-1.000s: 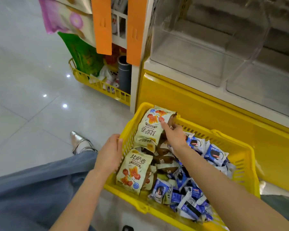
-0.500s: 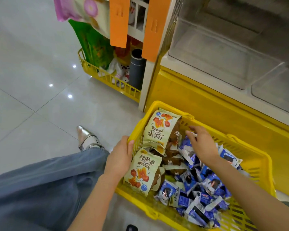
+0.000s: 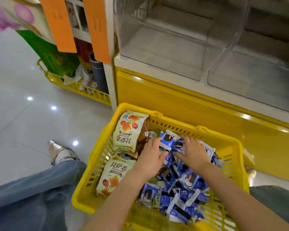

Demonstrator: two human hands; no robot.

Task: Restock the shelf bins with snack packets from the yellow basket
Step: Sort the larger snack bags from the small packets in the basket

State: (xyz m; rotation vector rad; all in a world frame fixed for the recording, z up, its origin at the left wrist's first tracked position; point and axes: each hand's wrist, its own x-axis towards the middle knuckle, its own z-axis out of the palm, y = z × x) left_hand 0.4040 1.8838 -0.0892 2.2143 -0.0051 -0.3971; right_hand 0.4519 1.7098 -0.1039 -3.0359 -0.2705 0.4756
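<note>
Two hands are down in the yellow basket (image 3: 93, 164), which sits on the floor with its far rim against the yellow base panel (image 3: 173, 104) of the shelving. The left hand (image 3: 150, 157) and the right hand (image 3: 193, 152) lie side by side on the heap of small blue snack packets (image 3: 188, 180) that fills the basket's right half. Their fingers are spread and only loosely bent, pressing on the wrappers rather than clenched round any one of them, and the thumbs point toward each other.

Along the basket's left wall lie two larger cream bags, one (image 3: 128, 130) propped at the far corner and one (image 3: 113, 175) nearer the person.

Above and beyond the basket stand the clear shelf bins (image 3: 165, 47), with a second one (image 3: 250, 77) to the right of the first.

Left of the basket, past a white upright, a low yellow wire rack (image 3: 83, 89) holds a green bag (image 3: 52, 54), a grey tube (image 3: 98, 72) and some pale packets. Orange tags (image 3: 60, 24) hang above it.

Glossy pale floor tiles (image 3: 23, 114) spread away to the basket's left, where a silver shoe (image 3: 60, 154) and a blue denim leg (image 3: 32, 197) rest.
</note>
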